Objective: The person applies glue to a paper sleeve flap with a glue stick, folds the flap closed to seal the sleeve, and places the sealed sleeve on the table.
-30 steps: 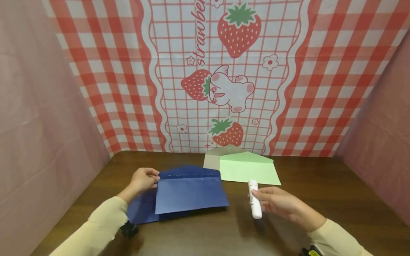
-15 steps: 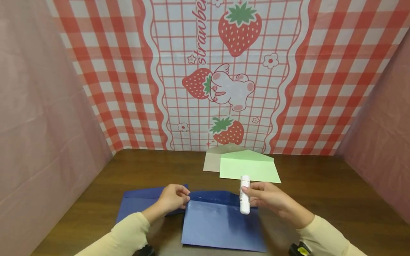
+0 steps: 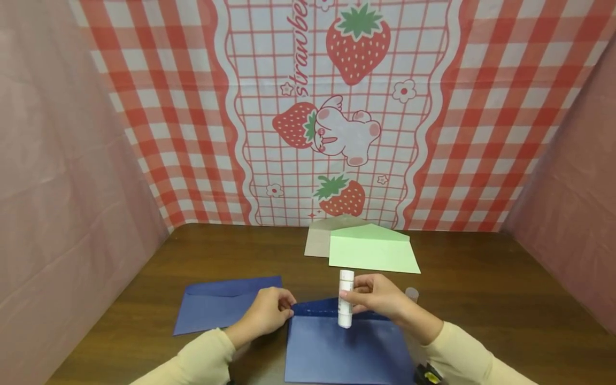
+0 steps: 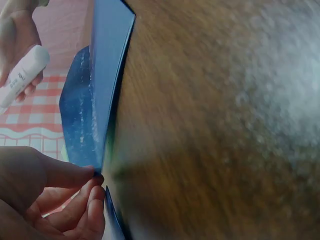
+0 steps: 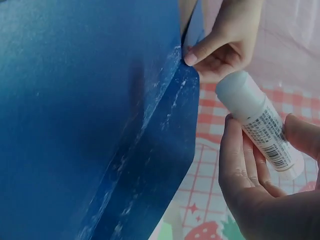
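A dark blue envelope (image 3: 346,353) lies in front of me with its flap (image 3: 314,308) folded out on the far side. Whitish glue streaks run along the flap and fold in both wrist views. My left hand (image 3: 270,312) pinches the envelope's left corner at the fold, between thumb and fingers. Above the flap, my right hand (image 3: 380,297) grips a white glue stick (image 3: 345,315), nearly upright and apart from the paper. Its label and barcode show in the right wrist view, where the glue stick (image 5: 265,130) is tilted between thumb and fingers.
Another blue envelope (image 3: 204,310) lies to the left, its flap folded down. At the back, a light green envelope (image 3: 372,254) overlaps a grey-beige one (image 3: 317,243). A small translucent cap-like piece (image 3: 412,293) shows behind the right wrist. Checked cloth (image 3: 192,133) hangs behind the table.
My left hand has brought the envelope rightward and toward me, off the other blue envelope, and laid it down. My right hand has moved left with the glue stick, over the flap.
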### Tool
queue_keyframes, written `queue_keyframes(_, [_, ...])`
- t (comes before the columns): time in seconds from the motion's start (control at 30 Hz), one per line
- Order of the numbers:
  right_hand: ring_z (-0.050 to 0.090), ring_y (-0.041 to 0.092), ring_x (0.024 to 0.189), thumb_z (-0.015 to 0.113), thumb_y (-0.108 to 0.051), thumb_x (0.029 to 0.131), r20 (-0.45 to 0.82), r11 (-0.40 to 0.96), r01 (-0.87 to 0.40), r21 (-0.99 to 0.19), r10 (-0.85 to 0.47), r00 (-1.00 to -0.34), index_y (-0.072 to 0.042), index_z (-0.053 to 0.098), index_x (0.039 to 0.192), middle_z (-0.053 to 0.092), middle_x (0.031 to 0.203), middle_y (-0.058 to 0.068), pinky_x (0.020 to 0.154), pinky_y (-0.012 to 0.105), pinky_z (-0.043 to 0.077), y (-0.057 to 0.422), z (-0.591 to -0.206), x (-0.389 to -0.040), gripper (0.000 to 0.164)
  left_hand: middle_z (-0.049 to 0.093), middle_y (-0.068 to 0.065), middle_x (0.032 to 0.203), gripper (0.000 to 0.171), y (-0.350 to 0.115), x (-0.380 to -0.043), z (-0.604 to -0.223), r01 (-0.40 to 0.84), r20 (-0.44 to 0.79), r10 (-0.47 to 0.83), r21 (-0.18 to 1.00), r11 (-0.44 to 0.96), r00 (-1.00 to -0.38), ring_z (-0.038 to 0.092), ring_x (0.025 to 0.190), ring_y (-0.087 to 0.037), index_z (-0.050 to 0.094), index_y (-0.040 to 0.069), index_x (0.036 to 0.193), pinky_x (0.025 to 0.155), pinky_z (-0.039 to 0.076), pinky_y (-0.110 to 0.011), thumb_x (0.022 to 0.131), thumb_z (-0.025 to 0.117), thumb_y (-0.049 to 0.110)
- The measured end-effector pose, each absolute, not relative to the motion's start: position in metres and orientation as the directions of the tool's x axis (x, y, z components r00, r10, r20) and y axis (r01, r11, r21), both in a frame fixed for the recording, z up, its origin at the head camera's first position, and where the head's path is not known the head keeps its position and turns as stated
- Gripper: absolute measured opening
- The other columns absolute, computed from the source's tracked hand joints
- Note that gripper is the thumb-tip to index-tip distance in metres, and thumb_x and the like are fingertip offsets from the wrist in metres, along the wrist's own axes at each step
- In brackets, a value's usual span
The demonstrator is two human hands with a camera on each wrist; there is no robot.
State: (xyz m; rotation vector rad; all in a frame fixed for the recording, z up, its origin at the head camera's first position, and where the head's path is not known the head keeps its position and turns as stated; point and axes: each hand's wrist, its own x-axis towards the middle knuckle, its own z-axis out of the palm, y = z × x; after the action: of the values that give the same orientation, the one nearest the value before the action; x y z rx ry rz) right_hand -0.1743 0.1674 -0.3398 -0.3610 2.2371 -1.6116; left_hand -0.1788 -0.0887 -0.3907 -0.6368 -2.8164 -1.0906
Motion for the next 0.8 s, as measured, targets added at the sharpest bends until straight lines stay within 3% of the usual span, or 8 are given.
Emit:
queue_keyframes(0.3, [0.069,0.020,0.086,0.069,-0.016,0.087,-0.054,0.364,-0.119,-0.924,-0.430,-0.901,0.013,0.059,0.112,0.069,0.097,0.021,0.074,0.038,0.059,0.137,-0.346,-0.177,0.039,0.064,-0.003,0.068,0.009,-0.090,-0.179,-0.393,0.396,0.160,0.390,0.641,0.657,-0.907,0.052,0.062,-0.004,0.068,0.002,0.078,0.056,0.044,-0.017,0.073,0.073,-0.004])
queue_keyframes(0.57, [0.072,0.026,0.086,0.078,-0.020,0.079,0.076,0.553,-0.312,-0.772,-0.408,-0.910,0.001,0.067,0.096,0.073,0.090,0.014,0.069,0.030,0.057,0.115,-0.354,-0.176,0.029,0.064,-0.004,0.066,0.014,-0.094,-0.183,-0.393,0.426,0.166,0.427,0.642,0.637,-0.889,0.051,0.060,-0.003,0.067,0.001,0.076,0.054,0.043,-0.016,0.070,0.079,-0.001])
queue_keyframes(0.8, [0.072,0.030,0.086,0.078,-0.015,0.079,0.151,0.544,-0.396,-0.740,-0.440,-0.885,0.002,0.065,0.096,0.072,0.092,0.017,0.070,0.031,0.058,0.099,-0.363,-0.177,0.026,0.063,-0.004,0.063,0.012,-0.094,-0.184,-0.392,0.436,0.172,0.433,0.631,0.642,-0.885,0.051,0.059,-0.003,0.066,0.001,0.072,0.054,0.043,-0.016,0.071,0.078,-0.003])
